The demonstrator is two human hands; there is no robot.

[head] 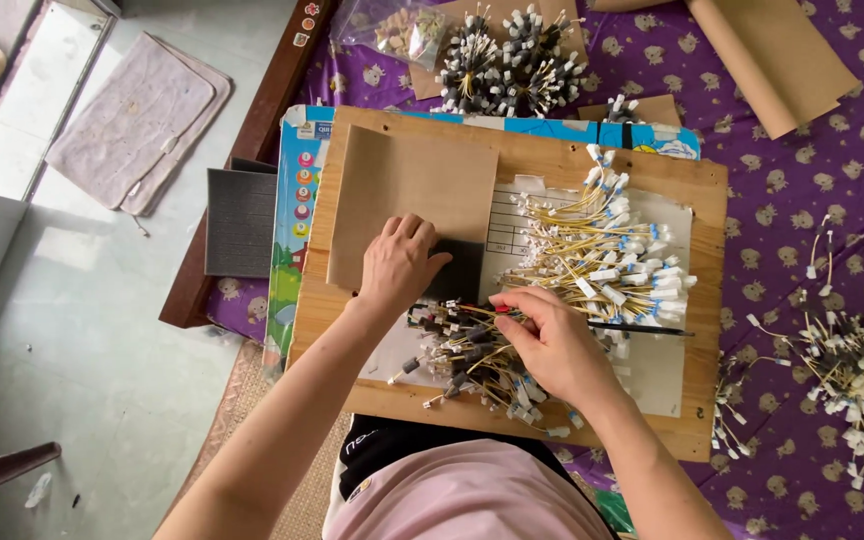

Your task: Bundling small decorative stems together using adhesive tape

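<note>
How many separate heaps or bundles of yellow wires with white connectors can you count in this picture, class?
4. One heap on the wooden board, one pile under the right hand, tied bundles above the board, and loose ones on the purple cloth. More may be hidden.

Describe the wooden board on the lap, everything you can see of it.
The board is a pale plywood rectangle lying flat across the person's lap, slightly skewed, with small holes near its corners. On it lie a brown card sheet, a printed paper, a dark pad and two heaps of short yellow wires with white connectors. The left hand presses on the card and pad; the right hand works among the wires nearest the person. Its far edge rests on a colourful box.
</note>
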